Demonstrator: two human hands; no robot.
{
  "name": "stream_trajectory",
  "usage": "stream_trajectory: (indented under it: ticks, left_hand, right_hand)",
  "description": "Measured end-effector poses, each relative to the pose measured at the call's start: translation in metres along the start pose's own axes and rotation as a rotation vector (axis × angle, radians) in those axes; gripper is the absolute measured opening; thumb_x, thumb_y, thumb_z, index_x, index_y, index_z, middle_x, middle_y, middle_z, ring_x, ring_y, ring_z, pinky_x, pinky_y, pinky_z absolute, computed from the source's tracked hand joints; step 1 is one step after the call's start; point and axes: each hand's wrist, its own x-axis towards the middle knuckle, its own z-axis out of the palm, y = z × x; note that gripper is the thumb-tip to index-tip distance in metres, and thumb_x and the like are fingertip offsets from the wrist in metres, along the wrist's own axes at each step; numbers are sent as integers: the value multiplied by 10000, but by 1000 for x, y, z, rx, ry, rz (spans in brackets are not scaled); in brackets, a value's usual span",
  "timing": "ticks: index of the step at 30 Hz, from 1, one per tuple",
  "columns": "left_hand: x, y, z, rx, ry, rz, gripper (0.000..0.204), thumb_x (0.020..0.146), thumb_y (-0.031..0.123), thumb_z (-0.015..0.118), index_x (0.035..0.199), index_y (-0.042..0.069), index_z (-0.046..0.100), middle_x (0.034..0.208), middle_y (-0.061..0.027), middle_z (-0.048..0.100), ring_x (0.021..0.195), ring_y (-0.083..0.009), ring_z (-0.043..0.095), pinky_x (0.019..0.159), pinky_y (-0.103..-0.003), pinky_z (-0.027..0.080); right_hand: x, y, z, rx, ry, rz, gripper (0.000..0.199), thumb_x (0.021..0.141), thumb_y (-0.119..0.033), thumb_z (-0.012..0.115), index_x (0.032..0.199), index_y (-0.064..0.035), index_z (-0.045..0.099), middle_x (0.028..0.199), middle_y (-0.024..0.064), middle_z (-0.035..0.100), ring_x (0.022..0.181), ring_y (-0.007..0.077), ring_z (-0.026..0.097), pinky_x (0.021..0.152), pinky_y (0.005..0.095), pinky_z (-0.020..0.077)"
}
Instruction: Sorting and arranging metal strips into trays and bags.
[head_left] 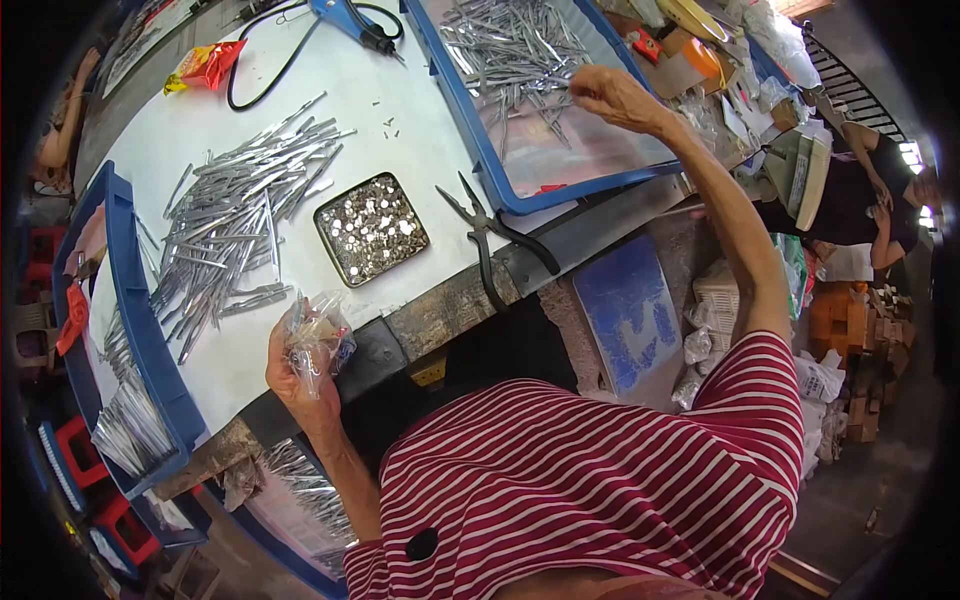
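Note:
My left hand (290, 368) is closed around a crumpled clear plastic bag (316, 345) at the table's front edge; what lies inside the bag I cannot make out. Out to the right, my right hand (618, 100) hangs over a blue-rimmed tray (466, 118) with its fingers curled together at the edge of a heap of thin silver metal strips (520, 45). Whatever those fingers pinch is too small to name. Between my hands stands a square tin (372, 228) of small shiny metal bits. Beside it lie pliers (490, 235) with dark handles, jaws apart.
A big pile of metal strips (235, 215) covers the white tabletop at left. Another blue tray (150, 330) holds more strips. Further back are a blue corded tool (352, 22) and a red-yellow packet (205, 66). Another person (880, 190) is at far right.

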Motion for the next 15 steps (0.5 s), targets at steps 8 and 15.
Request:
stream_trajectory:
  ticks: [8, 15]
  left_hand:
    - [0, 0, 2, 6, 14, -5, 448, 722, 94, 612, 1103, -58, 433, 982, -121, 529, 814, -176, 552, 729, -306, 480]
    - [-1, 2, 4, -6, 30, -35, 456, 712, 99, 618, 1100, -58, 438, 973, -118, 533, 811, -170, 552, 722, -300, 482]
  right_hand:
    - [44, 5, 14, -431, 204, -90, 142, 712, -54, 527, 851, -28, 521, 791, 93, 465, 783, 256, 489, 659, 337, 401]
    - [1, 11, 16, -359, 46, 23, 685, 597, -47, 532, 1238, -129, 305, 1129, 146, 394, 1007, 316, 431, 840, 397, 358]
